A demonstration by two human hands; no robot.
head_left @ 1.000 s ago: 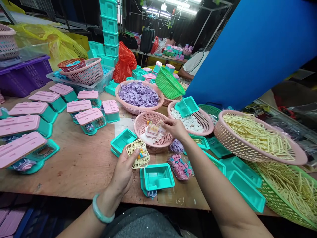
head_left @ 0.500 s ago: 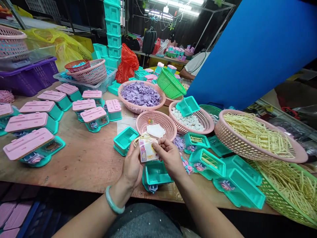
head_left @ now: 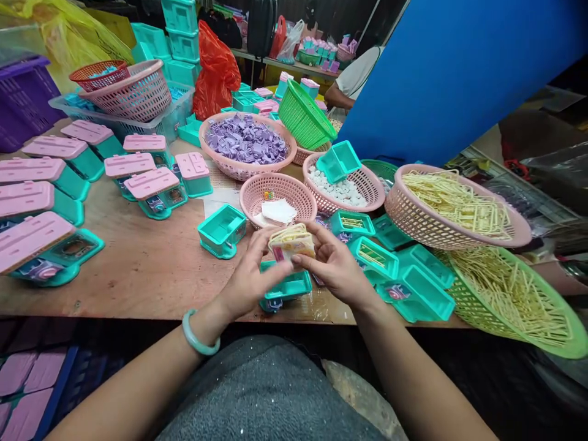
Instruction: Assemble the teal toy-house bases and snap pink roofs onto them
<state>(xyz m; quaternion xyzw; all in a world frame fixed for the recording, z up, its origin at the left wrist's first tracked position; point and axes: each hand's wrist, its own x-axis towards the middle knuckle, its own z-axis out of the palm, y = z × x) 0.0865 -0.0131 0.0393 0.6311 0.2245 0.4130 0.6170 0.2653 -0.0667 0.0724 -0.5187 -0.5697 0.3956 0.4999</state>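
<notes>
Between my two hands is a small printed card (head_left: pixel 298 247) bundled with pale yellow plastic frames (head_left: pixel 290 232). My left hand (head_left: pixel 248 272) grips its left side, the thumb stretched across the lower front and slightly blurred. At the right side my right hand (head_left: pixel 337 263) pinches it, thumb in front and fingers behind. Directly beneath them stands an open teal box (head_left: pixel 291 286), partly covered by the hands. Another open teal box (head_left: pixel 222 229) sits to the left. Just beyond the hands, a pink basket (head_left: pixel 248 190) contains white cards (head_left: pixel 278 211).
Pink-lidded teal boxes (head_left: pixel 154 184) stand at left. Behind are baskets of purple pieces (head_left: pixel 248 139) and white pieces (head_left: pixel 337 188). Yellow frames fill a pink basket (head_left: pixel 459 205) and a green basket (head_left: pixel 519 300) at right. A blue panel (head_left: pixel 436 79) partly hides another person's arm (head_left: pixel 340 97).
The card's printed front has tilted, and the yellow frames now show along its top edge. My left thumb has swung out across the front. The view has tipped downward.
</notes>
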